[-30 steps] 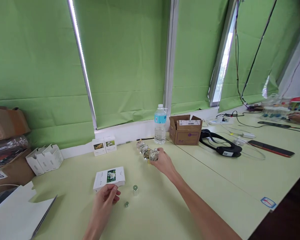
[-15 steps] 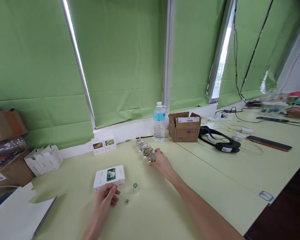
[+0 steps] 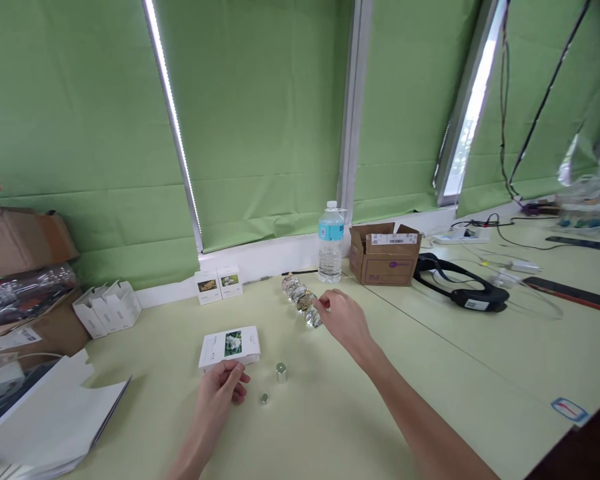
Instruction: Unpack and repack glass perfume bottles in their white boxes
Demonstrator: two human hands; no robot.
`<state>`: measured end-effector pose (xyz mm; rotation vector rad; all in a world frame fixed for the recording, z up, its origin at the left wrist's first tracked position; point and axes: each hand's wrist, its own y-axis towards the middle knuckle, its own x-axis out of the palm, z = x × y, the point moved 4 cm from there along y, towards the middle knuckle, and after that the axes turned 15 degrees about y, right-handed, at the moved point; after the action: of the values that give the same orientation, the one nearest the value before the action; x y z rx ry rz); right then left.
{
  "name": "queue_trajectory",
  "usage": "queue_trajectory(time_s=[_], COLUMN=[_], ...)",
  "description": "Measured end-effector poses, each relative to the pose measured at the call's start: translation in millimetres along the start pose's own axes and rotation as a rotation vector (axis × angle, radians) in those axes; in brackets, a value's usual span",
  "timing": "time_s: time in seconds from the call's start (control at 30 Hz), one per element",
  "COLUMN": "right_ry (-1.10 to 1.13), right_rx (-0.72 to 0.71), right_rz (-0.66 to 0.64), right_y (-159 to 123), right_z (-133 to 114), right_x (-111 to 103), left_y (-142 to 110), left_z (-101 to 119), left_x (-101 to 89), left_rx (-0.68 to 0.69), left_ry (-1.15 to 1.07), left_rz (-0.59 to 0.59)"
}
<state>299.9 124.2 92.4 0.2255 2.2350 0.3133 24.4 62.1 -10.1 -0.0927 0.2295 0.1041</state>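
Observation:
A row of small shiny, glassy pieces (image 3: 297,299), silvery and gold, lies on the table at the middle. My right hand (image 3: 341,319) is at the near right end of this row, its fingers curled and pinched together; I see nothing between them. The fingertips overlap the row's edge in view, so contact is unclear. In front of a white box with a flower picture (image 3: 214,348), my left hand (image 3: 221,387) rests with curled fingers and thumb against index, no object visible in it. Right of it stand a silver cylindrical cap (image 3: 281,372) and a smaller metal piece (image 3: 265,399).
Behind stand two small white picture boxes (image 3: 219,285), a water bottle (image 3: 330,247) and an open cardboard carton (image 3: 387,263). A black headset (image 3: 473,295) lies right. Left are white open boxes (image 3: 110,310), paper sheets (image 3: 60,407) and stacked cartons (image 3: 25,240).
My right hand has come off the near end of the row and lifted slightly, fingers drawn together. My left hand stays by the white box. The view has turned a little left.

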Motion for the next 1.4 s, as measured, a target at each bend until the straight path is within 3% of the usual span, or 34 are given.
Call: queue_trajectory(time_s=[0.07,0.2,0.37,0.5,0.8,1.1,1.4], right_ry=[0.056,0.157,0.037,-0.144,-0.330,-0.319,-0.258], right_rx=[-0.072,-0.263,-0.378,-0.382,-0.102,-0.030,-0.045], right_rz=[-0.112,-0.461,-0.591,-0.555,-0.289,-0.263,-0.224], right_y=[-9.0,-35.9,-61.5,-58.7,-9.7,-5.6,-7.5], right_z=[-14.2,-37.4,-50.4,-48.4,2.0,12.3,7.0], right_x=[4.1,30.3,58.7,58.2,13.9,28.0,21.4], left_y=[-0.2,-2.8,-5.2,-5.0,-4.1,-6.9,-3.7], left_z=[-0.2,2.2,3.8,2.8,4.6,7.5,3.6], left_x=[0.2,-0.5,-1.9,-2.4,-2.7,-2.7,-1.3], left_rx=[0.014,0.035,0.022,0.013,0.001,0.010,0.018], left_ry=[0.011,0.041,0.049,0.023,0.035,0.035,0.039], left_rz=[-0.009,-0.016,-0.002,0.002,-0.004,0.004,-0.001])
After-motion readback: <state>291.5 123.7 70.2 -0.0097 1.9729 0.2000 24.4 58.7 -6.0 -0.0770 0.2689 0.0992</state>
